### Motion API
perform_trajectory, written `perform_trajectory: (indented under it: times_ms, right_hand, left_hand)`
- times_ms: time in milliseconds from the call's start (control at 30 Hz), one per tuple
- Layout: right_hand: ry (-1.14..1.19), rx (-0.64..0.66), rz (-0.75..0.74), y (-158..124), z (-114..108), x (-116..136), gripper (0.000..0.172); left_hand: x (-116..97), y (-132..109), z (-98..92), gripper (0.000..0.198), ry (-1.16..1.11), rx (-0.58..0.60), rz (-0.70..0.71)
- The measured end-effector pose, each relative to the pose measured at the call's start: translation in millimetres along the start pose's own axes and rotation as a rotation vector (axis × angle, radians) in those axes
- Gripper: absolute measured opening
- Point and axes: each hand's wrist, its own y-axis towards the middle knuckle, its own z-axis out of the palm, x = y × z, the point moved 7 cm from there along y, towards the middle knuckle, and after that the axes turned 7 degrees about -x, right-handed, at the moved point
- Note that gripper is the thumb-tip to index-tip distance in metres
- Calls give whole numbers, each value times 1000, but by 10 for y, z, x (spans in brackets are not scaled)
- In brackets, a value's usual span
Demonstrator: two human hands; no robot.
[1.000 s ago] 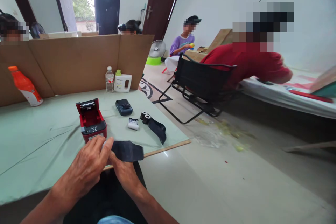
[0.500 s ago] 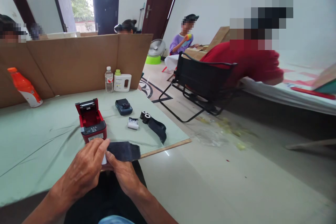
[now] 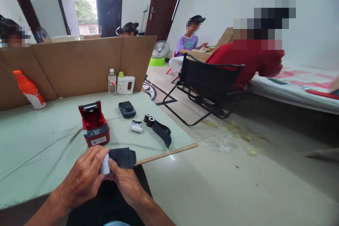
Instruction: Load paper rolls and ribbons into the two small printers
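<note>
Between my left hand (image 3: 86, 173) and my right hand (image 3: 127, 183), just past the table's front edge, is a white paper roll (image 3: 105, 165). Fingers of both hands are closed on it. A dark, flat strip (image 3: 123, 158) reaches out to the right from the roll, above my right hand. Just beyond my hands stands a red label printer (image 3: 95, 125) with its lid raised and its red inside showing. A small white roll (image 3: 136, 126) lies to the right of it, beside two small black rolls (image 3: 149, 119) with a long dark strip trailing from them.
A dark blue device (image 3: 127, 109) sits behind the small roll. A cardboard partition (image 3: 87, 65) lines the back, with an orange bottle (image 3: 30, 90), a water bottle (image 3: 112, 83) and a white jug (image 3: 125, 84) before it. A person in red sits on a black chair (image 3: 212, 81) at right.
More of the white roll shows between my hands, and the dark strip's free end has drawn in toward the left. The view has shifted slightly. The person in purple has lowered a raised hand.
</note>
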Motion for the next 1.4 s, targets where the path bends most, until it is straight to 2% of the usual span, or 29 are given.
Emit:
perform_trajectory:
  times_ms: [167, 300, 467, 600, 900, 1100, 1233, 1400]
  right_hand:
    - [-23, -12, -7, -15, 11, -30, 59]
    - [-3, -36, -8, -8, 2, -43, 59]
    - [82, -2, 84, -29, 49, -38, 60]
    - [93, 29, 115, -53, 78, -23, 64]
    - [6, -7, 24, -58, 7, -79, 55]
    - [-69, -59, -23, -70, -50, -81, 58]
    - [-42, -14, -11, -95, -24, -53, 50]
    - [48, 52, 80, -102, -1, -99, 55]
  left_hand:
    - [-86, 15, 46, 64, 101, 60, 24]
    - [-26, 5, 67, 68, 81, 79, -26]
    - [118, -40, -21, 69, -156, -75, -132]
    - [145, -85, -34, 67, -177, -140, -171]
    - [-34, -18, -25, 63, -37, -25, -12]
    - [-68, -49, 76, 62, 37, 50, -15]
    - [-9, -82, 40, 63, -98, -10, -53]
    - [50, -142, -3, 63, -172, -88, -104]
